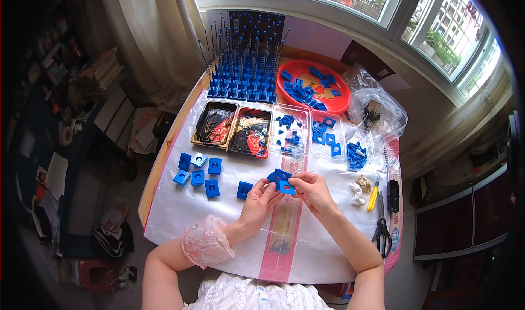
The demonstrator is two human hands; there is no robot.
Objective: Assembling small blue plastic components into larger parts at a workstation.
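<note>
Both my hands meet over the middle of the table, close to the pink stripe. My left hand (259,205) is closed on a blue plastic block (278,175), pinched between thumb and fingers. Right beside it, my right hand (313,194) pinches a thin blue plate with a hole (287,187). The plate is against or just in front of the block; I cannot tell whether they touch. To the left of my hands lies a single blue block with a round recess (244,190), and farther left are several similar blocks (212,188).
Behind are black trays (214,124) of small hardware and clear trays (290,140) of blue parts. A red basin (342,103) and rows of blue bases with springs (240,88) stand farther back. Scissors (383,236) and a yellow-handled screwdriver (373,198) lie right.
</note>
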